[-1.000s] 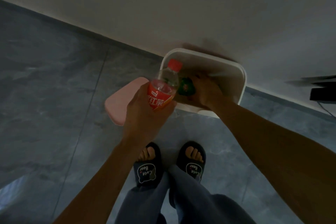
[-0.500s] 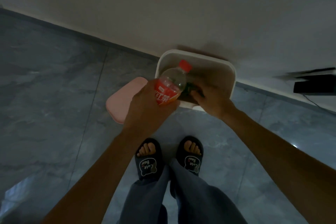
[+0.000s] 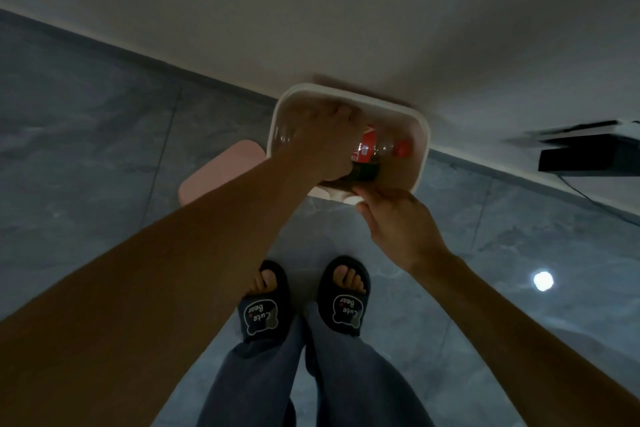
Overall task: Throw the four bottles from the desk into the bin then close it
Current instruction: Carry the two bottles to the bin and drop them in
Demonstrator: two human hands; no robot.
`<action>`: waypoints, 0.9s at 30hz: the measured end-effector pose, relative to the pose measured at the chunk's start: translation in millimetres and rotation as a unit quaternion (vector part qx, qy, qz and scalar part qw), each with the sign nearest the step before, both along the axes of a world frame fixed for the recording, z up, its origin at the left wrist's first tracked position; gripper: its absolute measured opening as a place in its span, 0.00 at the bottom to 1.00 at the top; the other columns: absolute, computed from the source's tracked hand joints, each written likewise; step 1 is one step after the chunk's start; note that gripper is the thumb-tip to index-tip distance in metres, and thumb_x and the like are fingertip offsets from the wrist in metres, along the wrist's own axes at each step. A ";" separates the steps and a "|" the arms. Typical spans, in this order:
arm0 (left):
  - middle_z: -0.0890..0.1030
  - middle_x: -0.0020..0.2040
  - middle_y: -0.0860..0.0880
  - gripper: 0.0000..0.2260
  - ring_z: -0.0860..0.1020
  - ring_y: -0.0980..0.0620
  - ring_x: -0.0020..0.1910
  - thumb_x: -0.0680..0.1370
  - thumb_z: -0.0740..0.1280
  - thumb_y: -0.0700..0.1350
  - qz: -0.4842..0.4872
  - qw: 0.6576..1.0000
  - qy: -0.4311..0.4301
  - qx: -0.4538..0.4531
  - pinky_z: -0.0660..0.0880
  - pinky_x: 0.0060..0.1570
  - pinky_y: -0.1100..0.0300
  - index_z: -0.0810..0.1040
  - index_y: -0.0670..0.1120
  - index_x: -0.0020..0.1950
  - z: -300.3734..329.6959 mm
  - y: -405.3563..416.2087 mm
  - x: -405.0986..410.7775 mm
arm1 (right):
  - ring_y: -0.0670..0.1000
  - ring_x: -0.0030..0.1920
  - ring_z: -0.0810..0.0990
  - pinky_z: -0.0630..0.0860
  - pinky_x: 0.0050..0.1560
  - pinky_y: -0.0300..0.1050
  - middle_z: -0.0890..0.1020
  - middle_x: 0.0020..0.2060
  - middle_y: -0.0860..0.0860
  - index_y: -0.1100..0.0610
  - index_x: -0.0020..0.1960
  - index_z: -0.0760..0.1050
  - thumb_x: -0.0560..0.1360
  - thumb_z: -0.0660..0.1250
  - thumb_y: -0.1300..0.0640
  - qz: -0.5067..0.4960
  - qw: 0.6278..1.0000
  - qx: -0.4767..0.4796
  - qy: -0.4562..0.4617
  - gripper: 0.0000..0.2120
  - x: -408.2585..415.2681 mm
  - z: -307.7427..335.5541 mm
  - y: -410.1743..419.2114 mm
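Note:
An open white bin [image 3: 346,94] stands on the floor against the wall. My left hand [image 3: 325,142] is down inside it, shut on a clear bottle with a red label [image 3: 363,149] that lies sideways, its red cap [image 3: 401,148] pointing right. Under it a dark green bottle [image 3: 365,172] rests in the bin. A clear glinting shape [image 3: 284,137] shows at the bin's left wall. My right hand [image 3: 398,218] hovers at the near rim, holding nothing. The pink lid [image 3: 221,170] lies on the floor left of the bin.
Grey tiled floor [image 3: 86,166] spreads to the left and right. My feet in black slippers [image 3: 304,302] stand just in front of the bin. A black box [image 3: 588,156] with a cable sits by the wall at right.
My left hand has carried the red-labelled bottle from above the rim down into the bin and tipped it sideways. My right hand has pulled back out to the near rim.

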State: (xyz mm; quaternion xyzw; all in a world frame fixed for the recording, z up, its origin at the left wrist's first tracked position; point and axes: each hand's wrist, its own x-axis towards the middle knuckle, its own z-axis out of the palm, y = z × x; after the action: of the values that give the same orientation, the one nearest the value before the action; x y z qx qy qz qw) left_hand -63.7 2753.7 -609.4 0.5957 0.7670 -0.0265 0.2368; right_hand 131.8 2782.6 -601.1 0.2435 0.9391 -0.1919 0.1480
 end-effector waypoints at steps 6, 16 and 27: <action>0.70 0.74 0.44 0.32 0.69 0.40 0.74 0.75 0.72 0.45 0.026 0.999 0.002 -0.021 0.65 0.75 0.42 0.64 0.47 0.78 -64.6 4.7 4.1 | 0.47 0.44 0.81 0.69 0.45 0.36 0.83 0.47 0.46 0.49 0.60 0.76 0.78 0.66 0.54 0.002 0.998 0.041 0.040 0.11 8.8 -16.5 -3.2; 0.81 0.57 0.47 0.13 0.80 0.50 0.50 0.81 0.65 0.48 0.082 0.991 -0.107 0.021 0.77 0.49 0.59 0.75 0.47 0.65 -37.6 -11.6 -2.7 | 0.52 0.49 0.81 0.72 0.45 0.41 0.83 0.51 0.49 0.51 0.64 0.75 0.80 0.63 0.54 -0.013 1.000 0.012 -0.008 0.13 3.2 -8.1 -6.2; 0.82 0.57 0.44 0.13 0.81 0.44 0.53 0.82 0.61 0.47 0.240 0.935 -0.241 -0.102 0.78 0.51 0.51 0.76 0.46 0.65 159.1 -146.2 23.4 | 0.49 0.59 0.81 0.80 0.56 0.47 0.80 0.62 0.48 0.48 0.68 0.71 0.81 0.60 0.51 -0.083 0.980 -0.148 -0.107 0.16 45.3 148.1 -55.3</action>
State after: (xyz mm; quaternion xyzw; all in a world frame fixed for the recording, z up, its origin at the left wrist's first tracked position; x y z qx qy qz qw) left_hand -40.4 2607.5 -450.2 0.3550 0.8003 0.0971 0.4734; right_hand 177.1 2727.3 -453.0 0.3153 0.8556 -0.3131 0.2657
